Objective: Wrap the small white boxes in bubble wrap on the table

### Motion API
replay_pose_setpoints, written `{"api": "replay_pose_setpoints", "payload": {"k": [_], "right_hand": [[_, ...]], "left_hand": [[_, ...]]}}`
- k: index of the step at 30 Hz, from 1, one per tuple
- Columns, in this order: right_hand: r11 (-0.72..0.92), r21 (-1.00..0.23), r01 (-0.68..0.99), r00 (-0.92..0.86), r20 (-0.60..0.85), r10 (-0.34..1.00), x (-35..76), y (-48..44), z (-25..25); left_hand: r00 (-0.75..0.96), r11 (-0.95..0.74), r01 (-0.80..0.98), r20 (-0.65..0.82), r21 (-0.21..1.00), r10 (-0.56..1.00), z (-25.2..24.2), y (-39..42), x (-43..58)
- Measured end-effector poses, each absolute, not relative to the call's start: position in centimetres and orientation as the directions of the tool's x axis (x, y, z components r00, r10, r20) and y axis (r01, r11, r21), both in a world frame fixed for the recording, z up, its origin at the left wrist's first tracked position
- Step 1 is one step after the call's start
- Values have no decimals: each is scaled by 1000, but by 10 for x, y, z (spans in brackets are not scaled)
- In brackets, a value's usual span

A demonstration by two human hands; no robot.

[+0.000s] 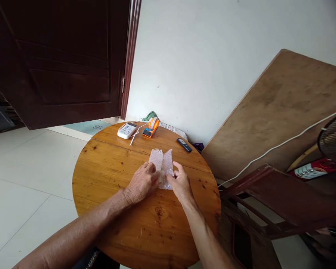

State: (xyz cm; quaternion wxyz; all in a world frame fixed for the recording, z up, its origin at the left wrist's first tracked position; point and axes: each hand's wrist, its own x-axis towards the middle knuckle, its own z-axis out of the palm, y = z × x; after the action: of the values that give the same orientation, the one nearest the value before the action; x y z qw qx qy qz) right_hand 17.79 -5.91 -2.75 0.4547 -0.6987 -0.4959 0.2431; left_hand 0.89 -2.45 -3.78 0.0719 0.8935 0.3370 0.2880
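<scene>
A small sheet of clear bubble wrap (pixel 161 161) lies folded up at its sides on the round wooden table (pixel 109 168). My left hand (pixel 142 183) rests on the table with its fingers curled onto the wrap's left edge. My right hand (pixel 180 182) pinches the wrap's right edge between thumb and fingers. Whatever the wrap covers is hidden between my hands.
At the table's far side lie a white box-shaped device (pixel 127 130) with a white cable, an orange tape dispenser (pixel 151 128) and a dark remote-like object (pixel 184 144). A dark door (pixel 58 63) stands at the left. A wooden board (pixel 282 108), chair and fan crowd the right.
</scene>
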Motion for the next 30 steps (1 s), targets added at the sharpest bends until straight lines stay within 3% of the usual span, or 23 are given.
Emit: {"api": "replay_pose_setpoints", "payload": {"k": [5, 9, 15, 23, 26, 30], "right_hand": [[-89, -985, 146, 361, -31, 932, 159, -54, -13], [-101, -992, 81, 367, -65, 928, 151, -52, -10], [-132, -973, 187, 313, -68, 947, 150, -56, -4], [-93, -969, 230, 152, -58, 987, 156, -73, 2], [-62, -948, 313, 121, -25, 992, 155, -71, -3], [-16, -847, 532, 97, 42, 994, 150, -64, -8]], "left_hand": [[619, -775, 536, 468, 335, 631, -40, -23, 11], [616, -762, 517, 448, 390, 648, -38, -22, 13], [498, -624, 466, 398, 627, 771, -41, -17, 16], [449, -497, 263, 351, 827, 822, -47, -15, 10], [445, -372, 156, 272, 915, 853, -49, -11, 9], [463, -330, 117, 242, 937, 852, -48, -7, 8]]}}
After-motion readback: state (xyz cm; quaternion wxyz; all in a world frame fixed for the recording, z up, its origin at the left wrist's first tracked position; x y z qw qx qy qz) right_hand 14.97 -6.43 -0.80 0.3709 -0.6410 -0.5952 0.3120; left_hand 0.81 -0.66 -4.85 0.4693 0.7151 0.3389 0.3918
